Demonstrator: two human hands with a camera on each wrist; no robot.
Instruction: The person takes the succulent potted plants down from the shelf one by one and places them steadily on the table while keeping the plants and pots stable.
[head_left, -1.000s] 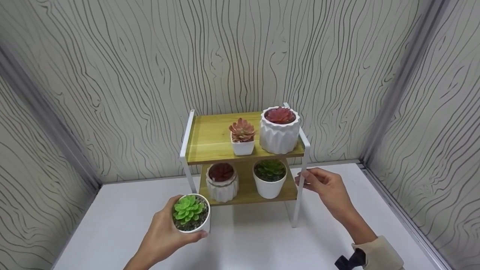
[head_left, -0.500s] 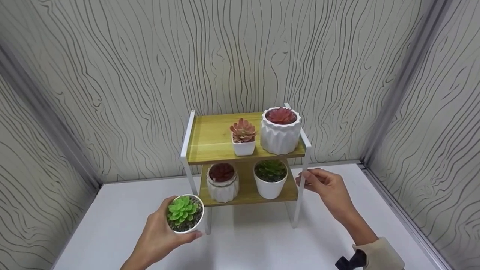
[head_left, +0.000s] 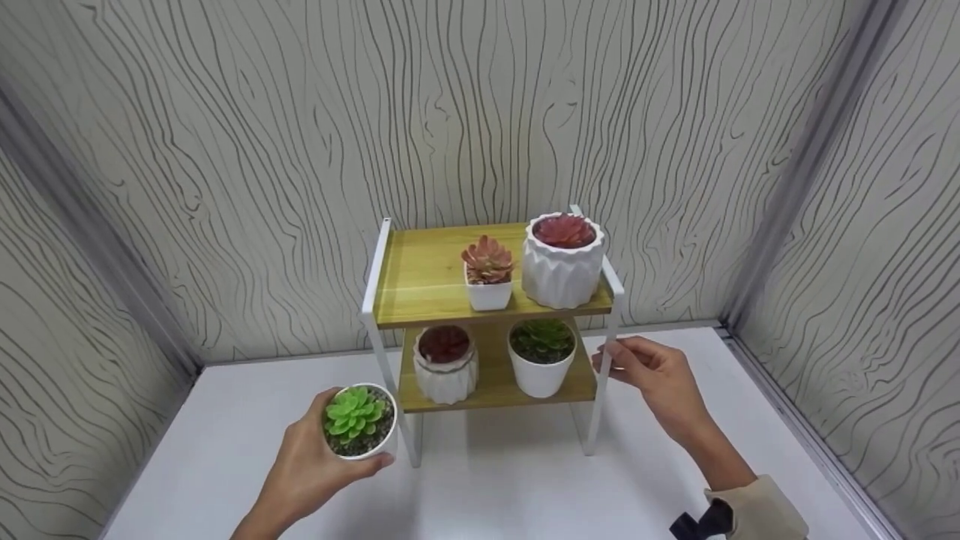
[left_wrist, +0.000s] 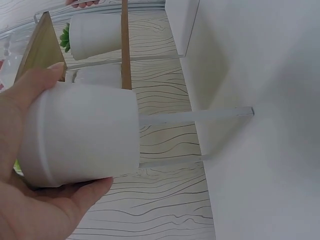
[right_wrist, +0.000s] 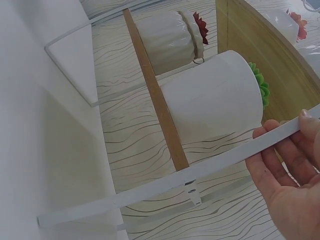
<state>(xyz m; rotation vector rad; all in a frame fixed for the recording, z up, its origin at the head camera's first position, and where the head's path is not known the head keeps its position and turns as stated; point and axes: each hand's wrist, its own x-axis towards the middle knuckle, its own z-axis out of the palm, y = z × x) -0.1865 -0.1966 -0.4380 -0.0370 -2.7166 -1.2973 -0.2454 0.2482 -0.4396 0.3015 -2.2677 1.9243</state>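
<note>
My left hand (head_left: 304, 457) grips a round white pot with a bright green succulent (head_left: 354, 412), thumb and fingers around its sides, in front of the rack's left leg. In the left wrist view the white pot (left_wrist: 87, 135) hangs above the table. My right hand (head_left: 656, 386) holds the front right post of a two-tier wooden rack (head_left: 420, 274); the right wrist view shows thumb and fingers pinching that white post (right_wrist: 225, 157). On the upper board are a small square pot with a pinkish succulent (head_left: 488, 274) and a ribbed white pot with a red succulent (head_left: 562, 262).
The lower board carries a ribbed pot with a dark red succulent (head_left: 446, 367) and a smooth white pot with a green succulent (head_left: 541, 360). The rack stands on a white table (head_left: 495, 487), close to a wood-grain patterned wall (head_left: 480, 112). More patterned walls flank both sides.
My left hand has drifted left, carrying the green succulent pot away from the rack's front left leg. The right hand stays at the post, and the rack's plants have not moved.
</note>
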